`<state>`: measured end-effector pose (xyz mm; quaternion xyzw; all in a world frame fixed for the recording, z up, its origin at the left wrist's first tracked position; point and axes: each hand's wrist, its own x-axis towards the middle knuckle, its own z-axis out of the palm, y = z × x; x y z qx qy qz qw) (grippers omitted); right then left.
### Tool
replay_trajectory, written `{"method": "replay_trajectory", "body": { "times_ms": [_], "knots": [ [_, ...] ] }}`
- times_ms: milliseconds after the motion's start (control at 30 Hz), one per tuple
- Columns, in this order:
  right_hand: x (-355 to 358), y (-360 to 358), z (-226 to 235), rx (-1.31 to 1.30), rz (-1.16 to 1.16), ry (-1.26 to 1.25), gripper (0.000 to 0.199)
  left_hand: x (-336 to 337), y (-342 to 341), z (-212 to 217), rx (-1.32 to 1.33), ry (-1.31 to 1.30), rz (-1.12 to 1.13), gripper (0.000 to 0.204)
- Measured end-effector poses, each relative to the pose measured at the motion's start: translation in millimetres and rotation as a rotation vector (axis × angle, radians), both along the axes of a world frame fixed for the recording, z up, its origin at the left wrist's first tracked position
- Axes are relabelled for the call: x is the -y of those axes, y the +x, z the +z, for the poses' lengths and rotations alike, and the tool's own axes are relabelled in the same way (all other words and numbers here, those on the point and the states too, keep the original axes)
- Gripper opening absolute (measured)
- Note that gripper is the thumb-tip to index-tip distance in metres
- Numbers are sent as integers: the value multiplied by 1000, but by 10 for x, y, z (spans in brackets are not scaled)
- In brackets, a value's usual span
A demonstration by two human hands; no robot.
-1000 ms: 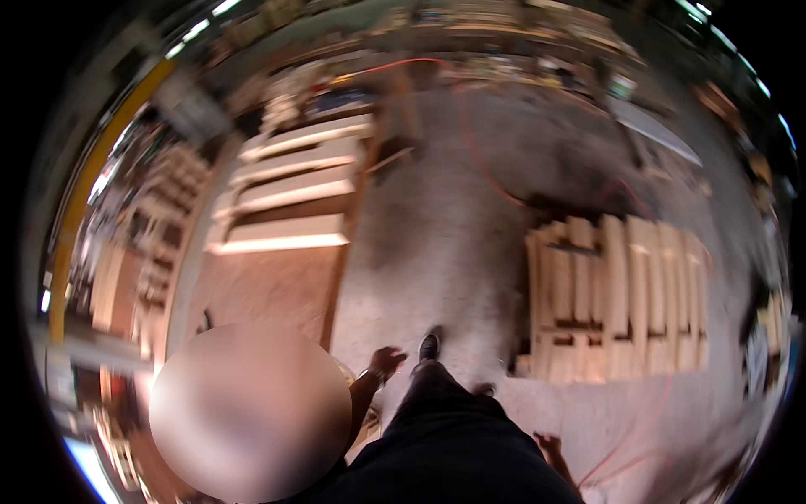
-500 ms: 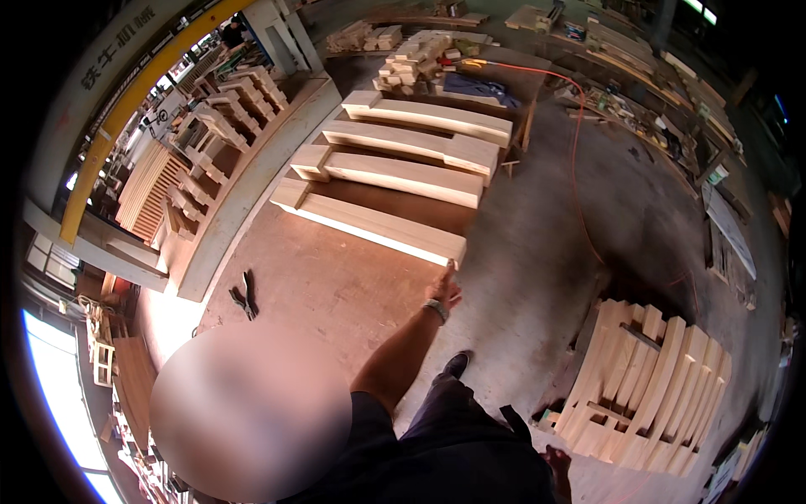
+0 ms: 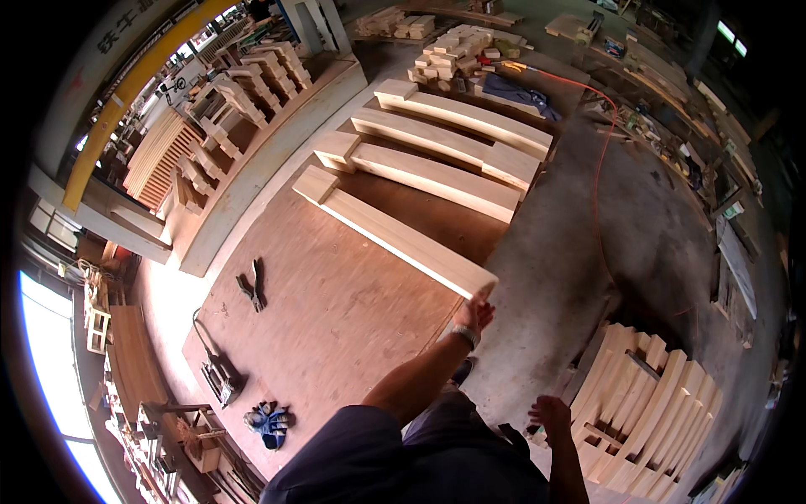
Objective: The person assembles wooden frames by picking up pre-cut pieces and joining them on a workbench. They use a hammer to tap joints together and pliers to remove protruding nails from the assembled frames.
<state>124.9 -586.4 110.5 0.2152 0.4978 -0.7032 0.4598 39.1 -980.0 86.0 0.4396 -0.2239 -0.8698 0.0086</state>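
A pale wooden beam (image 3: 399,233) with a raised block at its far end lies nearest me on the brown work table (image 3: 327,328). At its near right end is my left hand (image 3: 476,314), a watch on the wrist, with the fingers closed against the end of the wood. Some of those fingertips are hidden by the beam. My right hand (image 3: 550,413) hangs in the air at the lower right, beside a stack of pale beams (image 3: 642,403). Its fingers are apart and hold nothing. Beyond the near beam lie three similar beams (image 3: 437,176), side by side.
On the table's left lie black pliers (image 3: 251,286), a dark tool (image 3: 220,378) and a blue-and-white glove (image 3: 270,422). A large machine frame (image 3: 277,160) stands left. Wood blocks (image 3: 457,52) and dark cloth (image 3: 516,92) sit at the back. An orange hose (image 3: 598,168) crosses the floor.
The near beam's right end has swung toward me, widening the gap to the other beams, with my left hand at that end. My right hand has risen into view. The view has shifted.
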Motion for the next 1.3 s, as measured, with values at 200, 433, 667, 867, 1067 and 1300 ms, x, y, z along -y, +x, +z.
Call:
{"method": "replay_trajectory", "body": {
  "times_ms": [200,433,667,867,1067,1300],
  "knots": [
    [1314,-368,951,-284,98,268,62,-758,1219,348,-114,190,-367,53],
    [767,198,581,-118,90,215,47,-690,1764,171,-234,-192,-1219,55],
    [-74,725,878,-160,-11,221,60,457,2185,181,-128,185,-577,61],
    [-789,1122,1243,-220,3,372,73,155,1882,623,-303,195,-221,63],
    [-1415,1611,1488,-108,-9,455,70,-454,1854,385,-489,401,-442,59],
    [-2263,2430,1279,-15,-162,410,74,-1693,1345,579,-348,299,-713,55]
  ]
}}
